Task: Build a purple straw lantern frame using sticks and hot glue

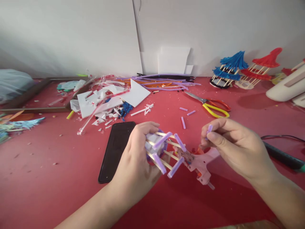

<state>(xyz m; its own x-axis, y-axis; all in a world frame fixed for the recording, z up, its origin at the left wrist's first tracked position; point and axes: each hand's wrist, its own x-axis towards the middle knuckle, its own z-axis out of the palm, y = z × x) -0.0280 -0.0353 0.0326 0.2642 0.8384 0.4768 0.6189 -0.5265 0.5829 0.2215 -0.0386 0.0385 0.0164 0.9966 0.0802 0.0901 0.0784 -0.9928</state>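
The likeliest trouble, as I judge it, is a knock to the little stick frame (171, 155): its thin sticks reach out beyond the left hand (135, 156), so a squeeze that is too firm or a sideways push on one of them could bend it or work it out of the base. The purple strips (162, 140) across the sticks could twist or come off if their joints are weak, though the joints are too small to judge. The pink glue gun (199, 163) lies on the tabletop (71, 171) just beside and partly behind the frame's free ends; a low sweep of either hand could brush it, and if it is hot, which cannot be told, that might burn a finger or soften a joint. The short purple piece (209, 128) is small enough to slip from a loose pinch and land among the loose purple pieces (183, 122) ahead. As for the hands, the left is curled around the frame's base, holding it tilted above the tabletop near the phone (116, 149), its palm side mostly hidden. The right hand (238, 149) pinches the short purple piece upright between thumb and fingertips, apart from the frame, with its other fingers bent in.
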